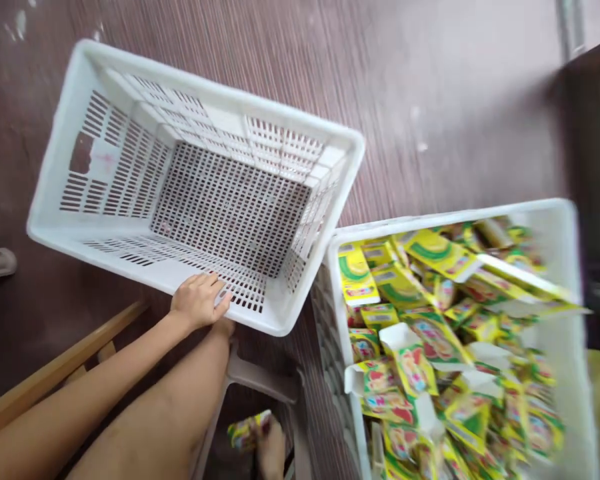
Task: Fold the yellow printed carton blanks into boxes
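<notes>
My left hand (200,301) grips the near rim of a white plastic basket (347,143), its fingers curled over the edge and the thumb lying along it. Slotted walls and a mesh bottom show inside this basket, with nothing lying in it. My right hand is out of view. At the right stands a second white basket (566,250), heaped with yellow-green printed cartons (443,257), several with open white flaps. The two baskets meet near a corner.
Bare knee and thigh (165,400) lie under my left arm. A greyish plastic stool (263,380) stands below the basket. By what looks like a foot (273,450) is a yellow-green packet (247,430). A wooden bar (80,357) runs at lower left.
</notes>
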Demonstrator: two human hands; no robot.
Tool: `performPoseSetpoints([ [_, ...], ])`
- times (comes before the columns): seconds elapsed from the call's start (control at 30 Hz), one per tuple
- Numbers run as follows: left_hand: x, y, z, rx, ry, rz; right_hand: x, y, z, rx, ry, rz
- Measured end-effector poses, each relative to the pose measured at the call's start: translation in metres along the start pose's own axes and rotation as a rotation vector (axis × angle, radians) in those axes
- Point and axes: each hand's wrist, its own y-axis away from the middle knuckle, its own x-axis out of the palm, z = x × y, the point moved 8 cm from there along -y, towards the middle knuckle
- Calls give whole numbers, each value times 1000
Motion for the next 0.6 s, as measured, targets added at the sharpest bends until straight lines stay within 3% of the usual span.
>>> performPoseSetpoints([
  [0.1,-6,2,1,-16,85,-44,-46,52,14,-130,-89,-179],
  [0.17,-10,3,0,-20,140,-66,-91,84,32,-256,-180,-306],
  [0.23,-14,3,-1,-24,200,-94,-151,107,54,-362,-278,-444],
  [0.3,-22,5,-3,-41,270,-143,-226,119,76,-429,-363,-635],
  [0.4,-42,15,4,-147,375,-278,-339,118,108,-481,-476,-945],
  [0.47,-58,28,21,-300,442,-415,-393,103,125,-469,-519,-1076],
  [0.53,-72,46,45,-507,524,-561,-422,82,139,-442,-511,-1110],
  [0.6,-76,63,71,-729,643,-667,-432,70,147,-421,-469,-1153],
])
